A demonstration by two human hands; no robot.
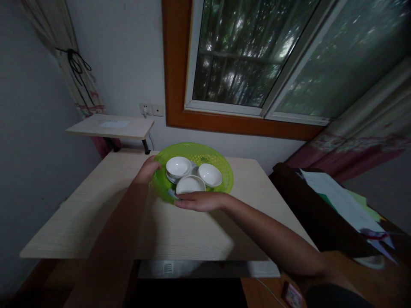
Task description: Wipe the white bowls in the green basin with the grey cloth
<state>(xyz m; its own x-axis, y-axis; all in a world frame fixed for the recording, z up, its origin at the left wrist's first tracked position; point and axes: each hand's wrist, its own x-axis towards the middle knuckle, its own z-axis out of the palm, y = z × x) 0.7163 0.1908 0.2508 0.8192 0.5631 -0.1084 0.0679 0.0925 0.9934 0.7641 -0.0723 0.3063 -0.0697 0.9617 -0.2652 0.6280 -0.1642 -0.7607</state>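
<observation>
A round, bright green plastic basket [227, 171] with small holes is over the wooden table. In it are a white bowl [178, 166] at the left, another white bowl [210, 174] at the right and a white bowl [191, 184] at the near side. Part of a white dish [194, 167] shows among them. My left hand [149, 169] grips the basket's left rim. Along the near rim, my right hand [202, 201] is closed, its fingers pointing left just below the near bowl. Something small and greyish [172, 193] lies by its fingertips, too blurred to identify.
Beneath the basket stretches the pale wooden table [105, 222]. A raised shelf [128, 124] with a paper on it stands at its back left. Wall sockets [151, 109] and a window are behind. To the right, papers [340, 196] lie on a dark piece of furniture.
</observation>
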